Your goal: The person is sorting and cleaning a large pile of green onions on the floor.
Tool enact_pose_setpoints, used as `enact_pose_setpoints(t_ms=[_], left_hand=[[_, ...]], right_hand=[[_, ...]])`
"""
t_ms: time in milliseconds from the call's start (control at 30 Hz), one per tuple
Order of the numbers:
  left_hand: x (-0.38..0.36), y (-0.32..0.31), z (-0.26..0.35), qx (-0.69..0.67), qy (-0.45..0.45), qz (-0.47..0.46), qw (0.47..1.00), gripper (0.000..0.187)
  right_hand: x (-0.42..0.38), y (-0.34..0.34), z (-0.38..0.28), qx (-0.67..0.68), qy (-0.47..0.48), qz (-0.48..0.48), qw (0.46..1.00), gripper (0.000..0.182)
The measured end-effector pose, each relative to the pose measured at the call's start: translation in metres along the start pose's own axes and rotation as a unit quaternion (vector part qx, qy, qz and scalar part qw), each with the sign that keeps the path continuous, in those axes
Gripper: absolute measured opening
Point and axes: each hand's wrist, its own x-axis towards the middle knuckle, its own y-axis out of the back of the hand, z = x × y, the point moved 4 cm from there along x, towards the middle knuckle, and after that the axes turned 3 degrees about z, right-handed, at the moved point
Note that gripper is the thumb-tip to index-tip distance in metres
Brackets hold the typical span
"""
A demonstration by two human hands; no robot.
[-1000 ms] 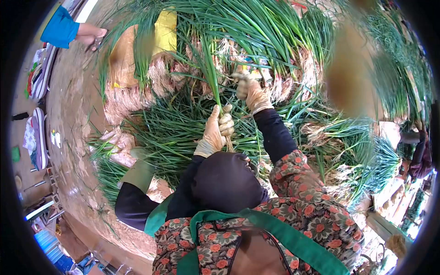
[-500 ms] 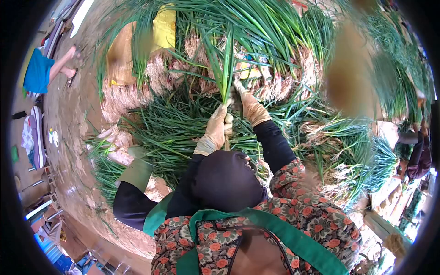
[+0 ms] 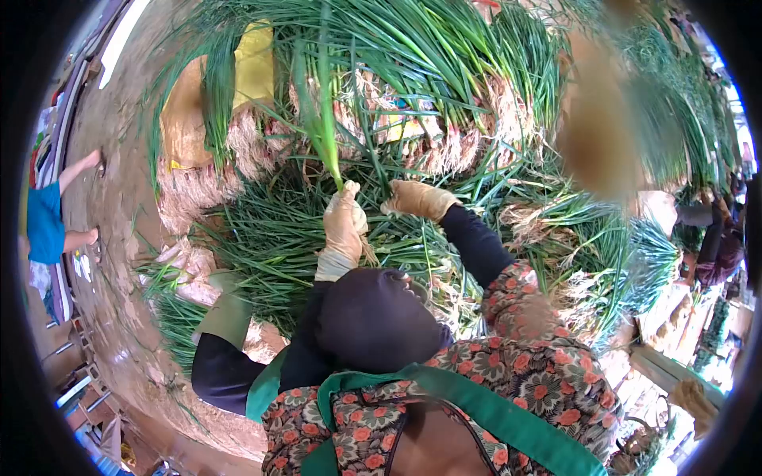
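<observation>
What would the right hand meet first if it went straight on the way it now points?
Probably the left hand, which grips green stalks: the right hand points across toward it, though depth between them is unclear.

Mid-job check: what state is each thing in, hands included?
Left hand: gloved, closed around the held onions
Held onions: bunched, leaves pointing away from the person
Right hand: gloved, fingers curled; grip unclear
Loose onions: lying tangled in a heap
Stacked onions: laid together, roots toward the person
</observation>
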Motion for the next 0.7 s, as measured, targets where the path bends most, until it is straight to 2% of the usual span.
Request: enact_pose_setpoints(t_ms=[33,67,100,167,200,233,267,300,333,367,433,500,567,633,667,700], left_hand=[[0.004,0.001,-0.002,-0.018,0.046,-0.012,0.999,0.022],[0.006,0.0,-0.005,0.003,0.08,-0.034,0.996,0.026],[0.009,0.001,-0.012,-0.014,0.121,-0.096,0.988,0.03],[0.007,-0.009,-0.017,-0.03,0.15,-0.141,0.978,0.029],[0.007,-0.011,-0.018,-0.053,0.162,-0.183,0.968,0.029],[0.008,-0.012,-0.016,-0.032,0.145,-0.157,0.976,0.029],[0.009,-0.014,-0.014,-0.011,0.126,-0.132,0.983,0.03],[0.011,-0.014,-0.012,0.008,0.106,-0.104,0.989,0.031],[0.023,-0.004,-0.016,-0.002,0.093,-0.118,0.989,0.032],[0.028,-0.003,-0.016,0.026,0.076,-0.071,0.994,0.034],[0.044,0.01,-0.02,0.165,0.006,-0.076,0.983,0.038],[0.043,0.013,-0.022,0.205,0.112,-0.085,0.969,0.031],[0.036,0.002,-0.022,0.174,0.086,-0.109,0.975,0.027],[0.037,0.006,-0.028,0.122,0.098,-0.066,0.985,0.026],[0.037,0.007,-0.032,0.095,0.104,-0.045,0.989,0.026],[0.031,0.004,-0.032,0.102,0.105,-0.053,0.988,0.025]], right_hand=[[-0.012,0.011,-0.009,0.032,0.034,-0.042,0.998,0.044],[0.01,0.004,0.026,0.037,0.115,0.15,0.981,0.044],[0.001,0.037,0.032,0.125,0.074,0.255,0.956,0.041],[-0.006,0.074,0.057,0.159,-0.095,0.387,0.903,0.04],[0.003,0.068,0.074,0.066,-0.134,0.342,0.928,0.038],[0.008,0.065,0.079,-0.027,-0.17,0.294,0.94,0.038],[0.014,0.059,0.076,-0.125,-0.122,0.251,0.952,0.033],[0.006,0.061,0.056,-0.106,-0.17,0.242,0.949,0.032],[0.004,0.054,0.04,-0.001,-0.159,0.245,0.956,0.032],[0.0,0.042,0.025,0.105,-0.148,0.239,0.954,0.033],[-0.028,0.027,-0.03,0.043,-0.016,0.218,0.975,0.035],[-0.05,0.002,-0.055,0.135,0.022,0.115,0.984,0.035],[-0.054,-0.011,-0.046,0.103,0.063,0.062,0.991,0.044],[-0.053,0.015,-0.044,0.237,0.037,0.009,0.971,0.048],[-0.038,0.009,-0.017,0.228,0.089,0.184,0.952,0.049],[-0.029,0.009,-0.013,0.441,0.023,0.152,0.884,0.042]])
